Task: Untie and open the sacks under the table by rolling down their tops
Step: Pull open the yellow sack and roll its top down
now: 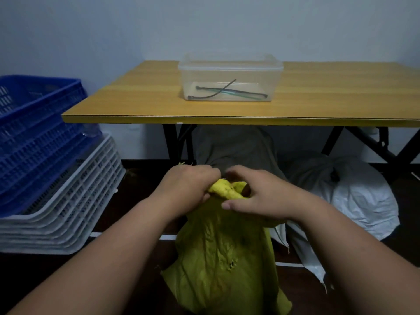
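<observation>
left hand (189, 181), right hand (254, 196) fingers gripped yellow sack (218, 251) neck | risk: worn, holed cloth below fingers could tear if yanked

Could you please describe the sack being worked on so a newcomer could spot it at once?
Start at the wooden table with the clear plastic box on top. On the floor in front of it stands the yellow sack, its bunched top gripped by both hands, left hand and right hand. Unlike the grey sack and white sack under the table, it is bright yellow-green.
</observation>
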